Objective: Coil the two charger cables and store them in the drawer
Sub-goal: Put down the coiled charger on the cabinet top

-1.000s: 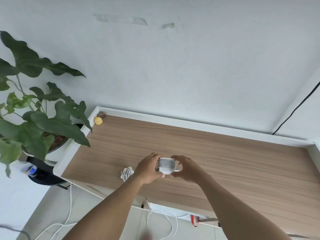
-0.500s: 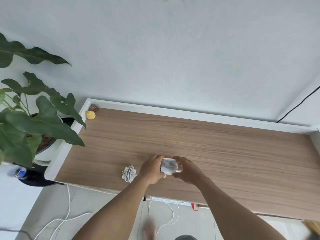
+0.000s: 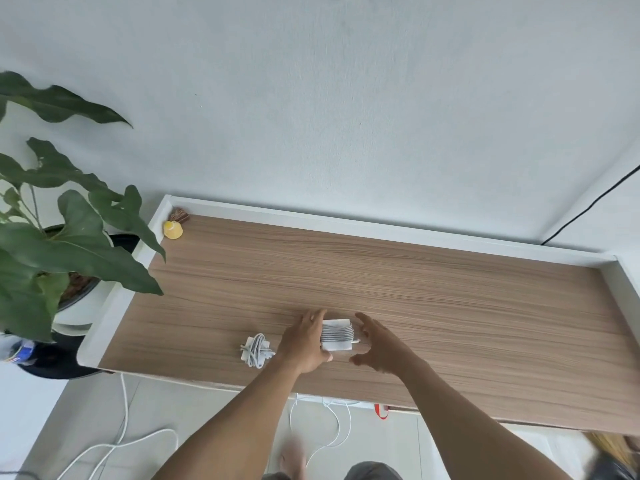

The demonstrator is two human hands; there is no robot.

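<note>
Charger (image 3: 337,336) wound with cable sits gripped in the left hand (image 3: 304,341); right hand (image 3: 381,348) open just beside it; second coiled cable (image 3: 256,349) lies on the table (image 3: 450,299).

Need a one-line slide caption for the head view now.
Head view: left hand holds the cable-wrapped charger over the wooden desk, right hand open beside it; a second coiled charger lies nearby.

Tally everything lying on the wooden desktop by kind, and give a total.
Cable-wrapped chargers: 2 (larger charger, smaller charger)
Small yellow object: 1
Brown tufted object: 1
Total: 4
</note>
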